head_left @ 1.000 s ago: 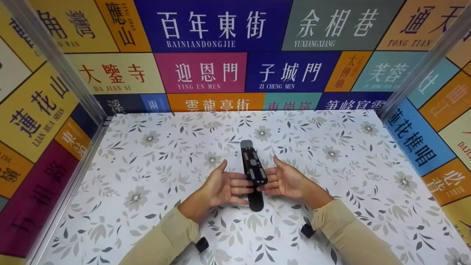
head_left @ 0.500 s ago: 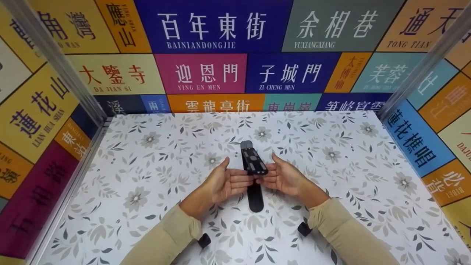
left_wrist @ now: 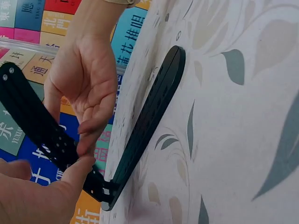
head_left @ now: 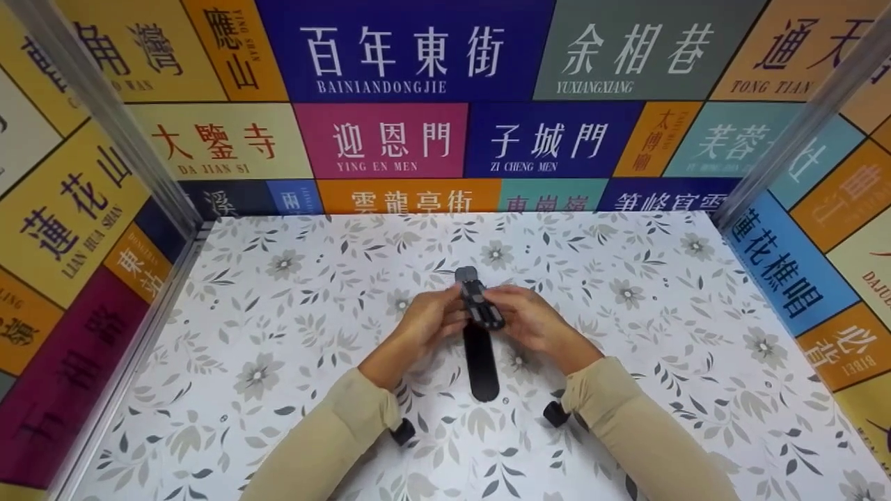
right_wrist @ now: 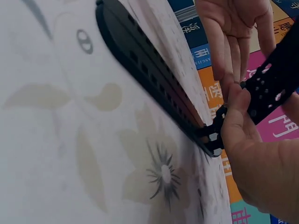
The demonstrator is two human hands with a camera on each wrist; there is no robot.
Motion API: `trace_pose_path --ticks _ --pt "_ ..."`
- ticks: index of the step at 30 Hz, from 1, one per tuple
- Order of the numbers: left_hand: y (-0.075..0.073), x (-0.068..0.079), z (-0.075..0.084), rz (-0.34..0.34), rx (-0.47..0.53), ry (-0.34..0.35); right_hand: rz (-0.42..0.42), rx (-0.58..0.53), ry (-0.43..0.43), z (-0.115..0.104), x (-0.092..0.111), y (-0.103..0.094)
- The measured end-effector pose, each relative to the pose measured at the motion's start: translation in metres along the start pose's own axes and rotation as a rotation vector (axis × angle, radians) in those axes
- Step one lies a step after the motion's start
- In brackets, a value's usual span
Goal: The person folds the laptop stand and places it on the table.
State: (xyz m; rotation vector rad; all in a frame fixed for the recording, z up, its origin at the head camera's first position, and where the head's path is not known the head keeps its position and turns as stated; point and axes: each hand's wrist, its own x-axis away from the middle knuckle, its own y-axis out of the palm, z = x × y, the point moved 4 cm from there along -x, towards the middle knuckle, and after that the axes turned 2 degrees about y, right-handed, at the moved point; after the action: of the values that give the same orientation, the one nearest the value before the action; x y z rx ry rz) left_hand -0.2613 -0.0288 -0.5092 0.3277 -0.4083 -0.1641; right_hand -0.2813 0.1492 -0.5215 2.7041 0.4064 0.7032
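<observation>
A black folding stand (head_left: 482, 369) lies near the table's centre. Its long base with rounded ends rests on the cloth, and a hinged upper arm (left_wrist: 35, 109) with small holes and metal dots slants up from the far end. My left hand (head_left: 428, 316) pinches the arm from the left side near the hinge (left_wrist: 108, 196), thumb pressed on it. From the other side my right hand (head_left: 532, 320) holds the same arm, its thumb (right_wrist: 239, 100) on the edge. Some fingers of both hands are hidden behind the arm.
White floral cloth (head_left: 278, 327) covers the table. Colourful sign-printed panels (head_left: 397, 139) stand along the back and both sides, with clear corner posts (head_left: 786, 118). A black wrist device sits under each sleeve (head_left: 327, 431).
The stand's upper arm has swung up and away from the base. Both hands have moved forward and closer together, from straight fingers beneath the arm to thumbs and fingers gripping its sides.
</observation>
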Motion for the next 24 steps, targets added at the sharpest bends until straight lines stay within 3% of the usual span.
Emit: trace_pose_path --ticks 6,10,19,24 --pt "-0.001 -0.002 -0.003 0.021 -0.132 0.089 0.035 0.07 0.009 0.003 -0.002 0.0" --pt "-0.005 -0.004 -0.006 0.045 -0.266 0.117 0.064 0.178 0.024 0.006 0.0 -0.001" --pt "-0.008 -0.004 -0.006 0.074 -0.846 0.275 0.208 0.551 -0.033 0.013 0.004 -0.007" --pt "-0.004 -0.003 -0.005 0.012 -1.007 0.293 0.226 0.766 -0.156 0.013 0.007 -0.002"
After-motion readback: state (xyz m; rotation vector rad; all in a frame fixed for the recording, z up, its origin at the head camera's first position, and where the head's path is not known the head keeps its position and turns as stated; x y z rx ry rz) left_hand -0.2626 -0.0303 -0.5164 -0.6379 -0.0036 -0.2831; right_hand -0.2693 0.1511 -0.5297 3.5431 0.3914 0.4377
